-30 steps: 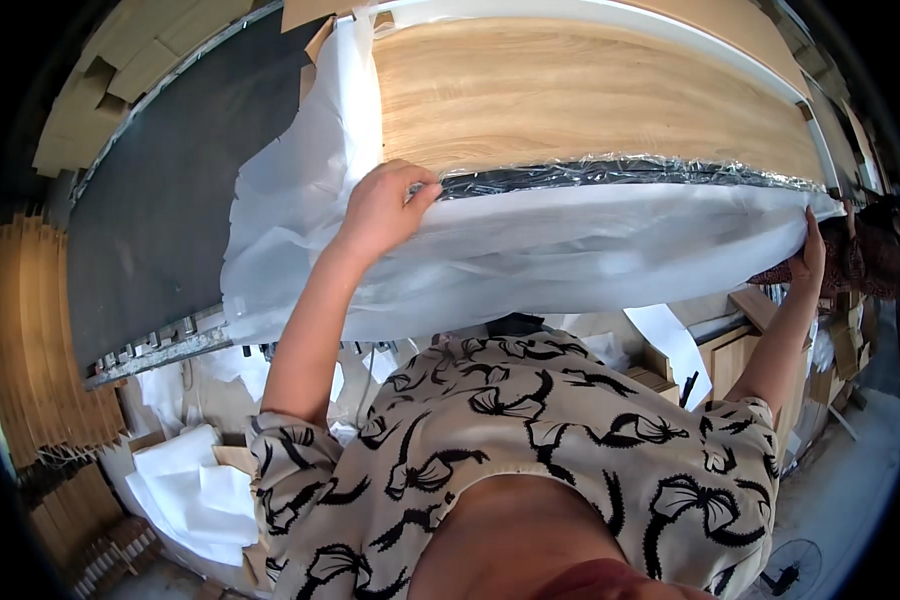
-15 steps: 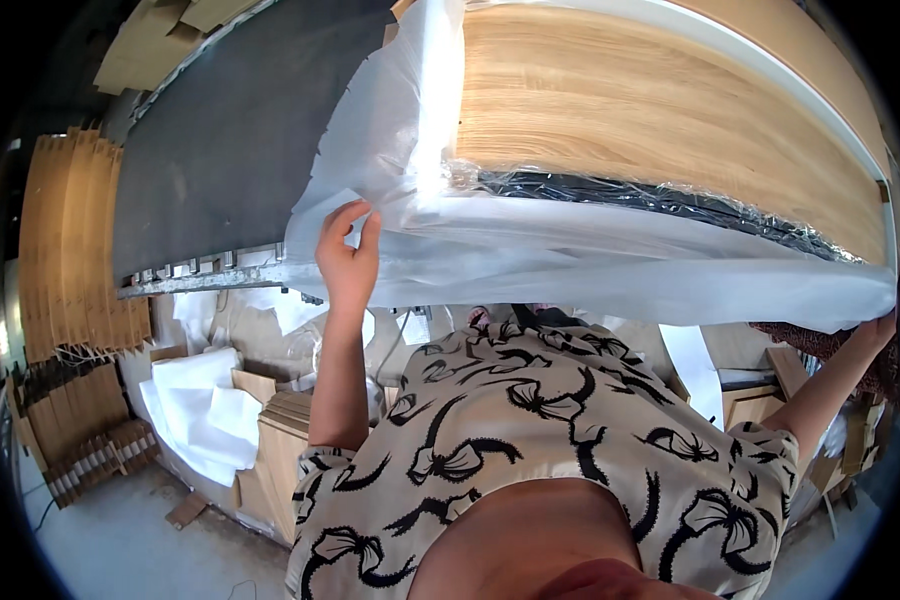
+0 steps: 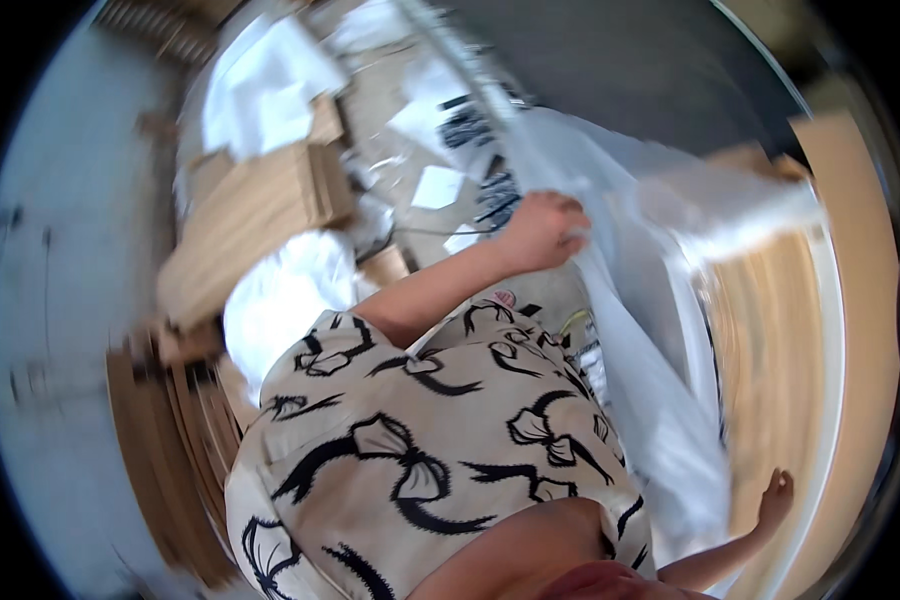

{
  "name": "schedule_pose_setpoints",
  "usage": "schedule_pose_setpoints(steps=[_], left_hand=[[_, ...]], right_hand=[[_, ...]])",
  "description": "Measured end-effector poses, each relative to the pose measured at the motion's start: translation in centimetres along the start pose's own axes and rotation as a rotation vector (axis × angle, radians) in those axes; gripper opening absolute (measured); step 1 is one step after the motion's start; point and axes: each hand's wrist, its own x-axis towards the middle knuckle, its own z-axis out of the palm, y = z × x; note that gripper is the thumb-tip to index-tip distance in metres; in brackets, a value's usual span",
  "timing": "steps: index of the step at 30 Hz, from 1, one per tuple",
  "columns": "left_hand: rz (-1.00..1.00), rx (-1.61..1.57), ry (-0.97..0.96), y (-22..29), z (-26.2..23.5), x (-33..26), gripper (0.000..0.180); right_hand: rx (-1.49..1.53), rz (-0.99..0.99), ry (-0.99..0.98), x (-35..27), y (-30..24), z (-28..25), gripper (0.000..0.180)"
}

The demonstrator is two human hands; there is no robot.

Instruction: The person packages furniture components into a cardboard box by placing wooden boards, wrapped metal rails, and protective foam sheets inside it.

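My left hand [image 3: 545, 232] is curled closed at the near edge of a translucent white plastic film [image 3: 650, 400]. Blur hides whether the film is between its fingers. That film drapes along the side of a light wood-grain panel [image 3: 770, 370] and over its far end. Lower right, my right hand [image 3: 778, 497] hovers at or over the panel near its pale edge, with fingers apart and nothing visible in them.
A dark work surface [image 3: 620, 70] adjoins the panel's far end. Brown cardboard [image 3: 870, 300] lies along the right. White sheets [image 3: 270, 90], a cardboard stack [image 3: 260, 220], a white bundle [image 3: 290, 290] and brown boards [image 3: 170, 460] crowd the floor at left.
My view has swung left, bringing more floor into sight. My right hand has come away from the film's far right corner. The left hand's fingers are more curled.
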Motion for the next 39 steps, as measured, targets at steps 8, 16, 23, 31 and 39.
schedule_pose_setpoints(steps=[8,16,23,31,39], left_hand=[[-0.642,0.110,-0.600,-8.6,0.4,-19.8,0.032],[-1.229,-0.060,-0.703,-21.7,-4.3,-40.4,0.041],[-1.522,-0.133,-0.295,-29.6,-14.0,-46.2,0.040],[-1.585,-0.242,0.053,-42.3,-20.2,-43.1,0.039],[-1.753,-0.188,0.479,-56.8,-27.2,-42.9,0.039]], right_hand=[[0.228,-0.376,-0.506,6.1,-30.4,-1.1,0.030],[0.325,-0.568,-0.254,8.6,-46.3,0.0,0.030],[0.187,-0.742,-0.130,9.1,-66.9,3.9,0.026],[0.247,-0.852,-0.236,10.7,-88.4,4.3,0.019],[0.441,-1.165,-0.132,19.4,-117.0,7.3,0.017]])
